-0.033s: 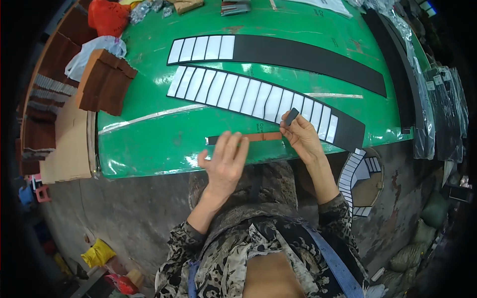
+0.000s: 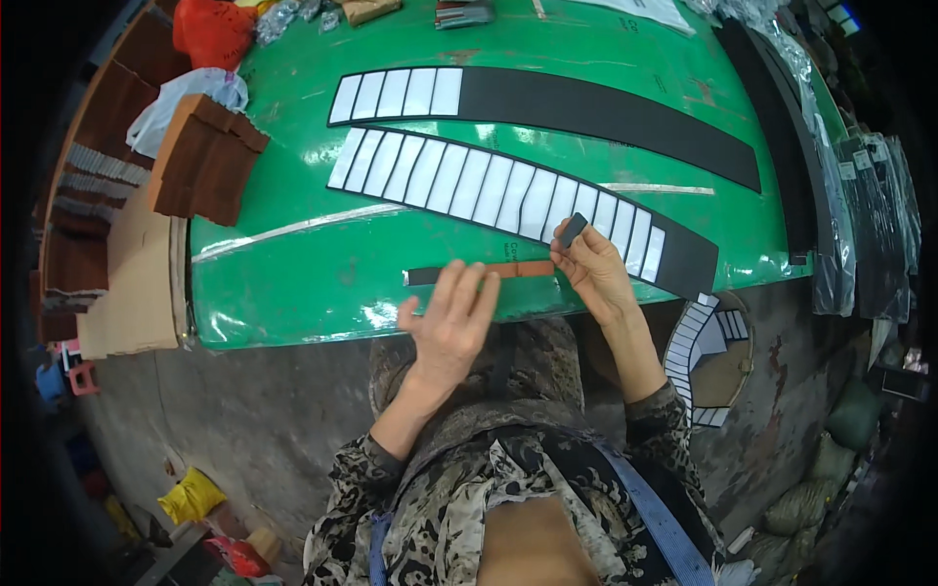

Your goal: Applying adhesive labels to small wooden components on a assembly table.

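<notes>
On the green table cover [image 2: 293, 278] before you, a small block of dark printed lettering [image 2: 509, 254] stands just beyond the brown-and-black strip [image 2: 535, 268], partly legible, in two short lines. A fainter print [image 2: 621, 144] shows farther off to your right on the same cover, too small to read. At the far left, the red bag [image 2: 210, 34] bears blurred dark marks. On the right, plastic-wrapped black pieces [image 2: 870, 239] carry small white labels [image 2: 862, 157], their writing too tiny to make out

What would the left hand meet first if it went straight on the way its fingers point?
The left hand would probably meet the thin strip, which it partly covers; whether they touch is unclear.
</notes>
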Demonstrator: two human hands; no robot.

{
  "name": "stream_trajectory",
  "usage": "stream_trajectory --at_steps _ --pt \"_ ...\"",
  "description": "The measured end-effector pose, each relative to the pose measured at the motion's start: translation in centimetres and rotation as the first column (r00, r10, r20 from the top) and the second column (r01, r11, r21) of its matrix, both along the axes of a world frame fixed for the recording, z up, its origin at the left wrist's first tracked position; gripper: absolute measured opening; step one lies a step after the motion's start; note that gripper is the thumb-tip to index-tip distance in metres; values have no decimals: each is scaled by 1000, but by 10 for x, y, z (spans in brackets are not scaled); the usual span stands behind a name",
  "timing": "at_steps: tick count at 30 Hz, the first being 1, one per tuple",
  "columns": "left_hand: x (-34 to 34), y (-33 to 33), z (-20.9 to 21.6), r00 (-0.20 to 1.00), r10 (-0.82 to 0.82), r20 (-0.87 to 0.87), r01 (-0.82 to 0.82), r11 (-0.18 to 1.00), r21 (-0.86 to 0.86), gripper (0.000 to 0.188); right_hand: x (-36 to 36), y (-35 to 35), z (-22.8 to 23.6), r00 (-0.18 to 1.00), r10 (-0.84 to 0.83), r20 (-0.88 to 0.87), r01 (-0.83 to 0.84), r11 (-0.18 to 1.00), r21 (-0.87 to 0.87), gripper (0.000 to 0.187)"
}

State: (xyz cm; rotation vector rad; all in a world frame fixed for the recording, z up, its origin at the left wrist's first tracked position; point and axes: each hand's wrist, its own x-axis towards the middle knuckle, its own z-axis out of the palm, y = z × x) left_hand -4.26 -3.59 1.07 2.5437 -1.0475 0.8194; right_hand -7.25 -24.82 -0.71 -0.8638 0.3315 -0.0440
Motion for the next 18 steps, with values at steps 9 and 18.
stream_trajectory --at_steps 9,18 --pt "-21 -15 -29 981 23 -193 -38 997 -74 39 -10 2 57 961 256 103 108 -6 -994 29" --pt "-17 -16 -32 986 15 -166 -29 996 -85 36 -6 9 54 938 327 119 176 -150 -973 33"
